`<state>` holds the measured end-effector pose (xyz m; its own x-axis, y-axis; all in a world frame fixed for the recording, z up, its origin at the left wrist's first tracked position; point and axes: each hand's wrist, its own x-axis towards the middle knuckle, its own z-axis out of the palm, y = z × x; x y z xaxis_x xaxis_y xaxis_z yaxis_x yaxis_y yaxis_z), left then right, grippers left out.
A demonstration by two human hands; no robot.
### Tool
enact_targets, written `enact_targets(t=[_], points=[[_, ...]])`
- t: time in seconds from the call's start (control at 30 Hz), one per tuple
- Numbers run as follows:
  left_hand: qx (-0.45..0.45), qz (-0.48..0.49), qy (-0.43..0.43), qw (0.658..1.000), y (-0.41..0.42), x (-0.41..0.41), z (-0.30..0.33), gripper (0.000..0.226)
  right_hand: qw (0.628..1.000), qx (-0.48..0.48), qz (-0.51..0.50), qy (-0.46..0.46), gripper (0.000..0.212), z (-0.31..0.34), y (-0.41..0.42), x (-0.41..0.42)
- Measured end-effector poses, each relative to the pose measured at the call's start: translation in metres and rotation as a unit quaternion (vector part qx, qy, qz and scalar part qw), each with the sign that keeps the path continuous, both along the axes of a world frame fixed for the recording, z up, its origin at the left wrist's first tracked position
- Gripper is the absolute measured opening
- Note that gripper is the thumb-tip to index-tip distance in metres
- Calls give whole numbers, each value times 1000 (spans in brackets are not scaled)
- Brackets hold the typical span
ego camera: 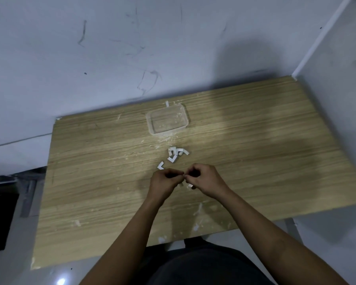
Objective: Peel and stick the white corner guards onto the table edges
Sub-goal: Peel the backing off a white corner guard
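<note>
Over the middle of the wooden table (95,182), my left hand (164,182) and my right hand (203,177) meet fingertip to fingertip. Both have curled fingers and pinch a small white corner guard between them; the guard itself is mostly hidden by the fingers. A white scrap (190,185) shows just under my right hand. A small pile of white L-shaped corner guards (176,154) lies just beyond my hands, with one more guard (160,166) apart at its left.
A clear plastic container (167,120) stands near the table's far edge, by the wall. White residue and scraps dot the tabletop, some near the front edge (197,210). A white panel (337,99) borders the right side. A dark object (0,219) sits on the floor at left.
</note>
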<state>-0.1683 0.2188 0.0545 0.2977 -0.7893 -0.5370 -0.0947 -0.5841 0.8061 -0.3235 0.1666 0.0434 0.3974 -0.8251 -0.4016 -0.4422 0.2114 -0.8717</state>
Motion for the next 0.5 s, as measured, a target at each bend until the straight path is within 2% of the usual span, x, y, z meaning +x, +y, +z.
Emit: enact_targets(t=[0.17,0.3,0.47,0.5], points=[[-20,-6,33,999,-4,7,8,18,992,85,-26,-91,3,4,-9,0],[-34,-10,67,997,-8,13,10,21,968,172,-62,-170,10,7,-11,3],[-34,0,99,995,-10,16,5,23,939,246,-79,-227,4,6,-15,1],[-32,7,107,994,-11,15,5,22,932,260,-84,-240,8,5,-16,0]])
